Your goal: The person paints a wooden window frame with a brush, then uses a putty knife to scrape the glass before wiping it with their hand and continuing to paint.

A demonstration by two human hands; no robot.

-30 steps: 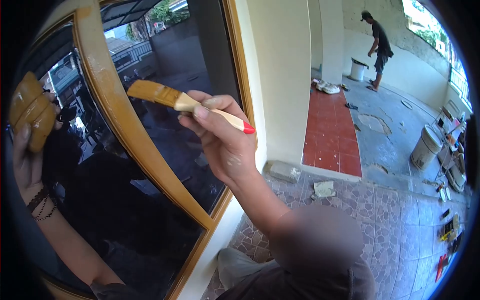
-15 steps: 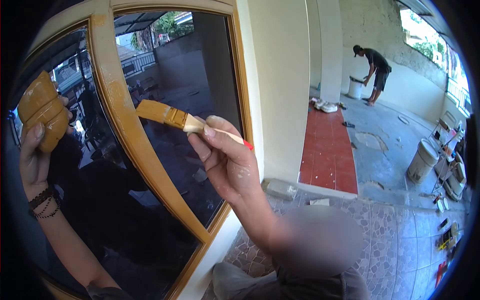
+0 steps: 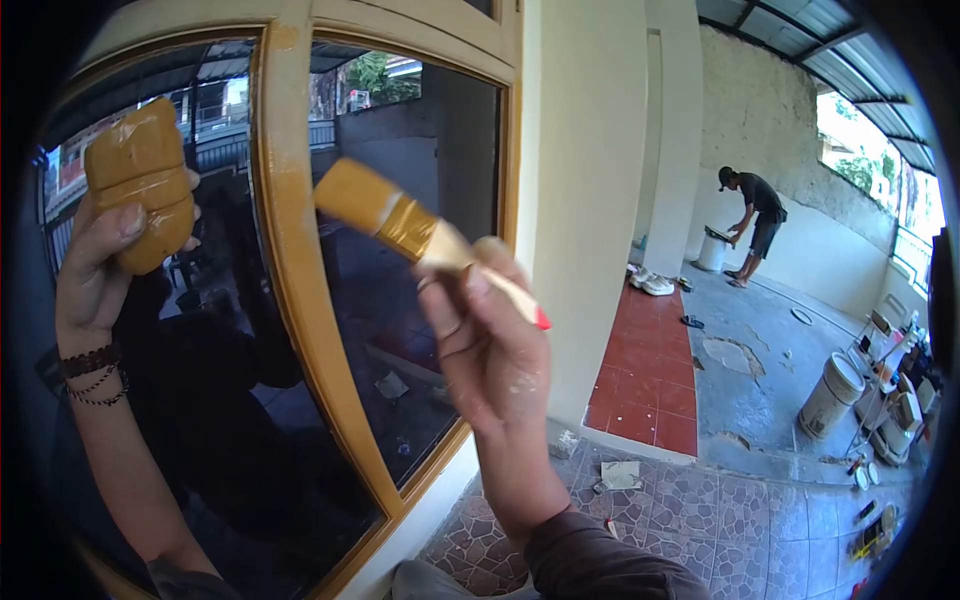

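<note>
My left hand (image 3: 100, 260) is closed around a small ochre-coated paint container (image 3: 145, 195), its thumb on the near side, in front of the dark glass. A flat paintbrush (image 3: 440, 245) is pinched in my right hand (image 3: 495, 350), slightly blurred. Its wide ochre-covered bristles point up and left, and the pale wooden handle ends in a red tip. In this view the bristle end overlaps the glass pane (image 3: 400, 320) beside the upright of the window frame (image 3: 300, 270). That upright is ochre, with paler patches towards the top.
Beyond a cream pillar (image 3: 570, 200), a person (image 3: 758, 220) bends over a white bucket (image 3: 712, 250) by the far wall. A large lidded bucket (image 3: 832, 395) and assorted gear stand at the right. Shoes (image 3: 655, 285) rest by the red tiles (image 3: 640, 370); patterned tiles (image 3: 690, 520) lie below.
My right hand has drawn the brush back from the frame's upright, nearer to me. The view has shifted, and my left hand still holds the container.
</note>
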